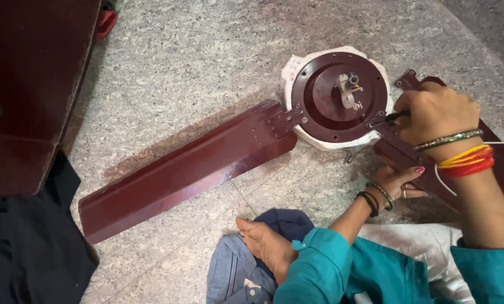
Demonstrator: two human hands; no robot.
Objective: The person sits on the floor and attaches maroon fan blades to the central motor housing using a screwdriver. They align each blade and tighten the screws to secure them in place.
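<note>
Grey stone floor carries a maroon fan blade (187, 169) bolted to the motor hub (339, 98), where the left hand (401, 180) steadies another blade while the right hand (435, 115), clamped on a screwdriver (392, 117), could slip off the screw.

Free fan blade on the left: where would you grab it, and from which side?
Probably the outer half of the fan blade, from above, fingers wrapping both long edges. It lies flat on the stone floor, long and narrow, with open floor on both sides. Its inner end is bolted to the motor housing, so that end won't lift alone.
</note>
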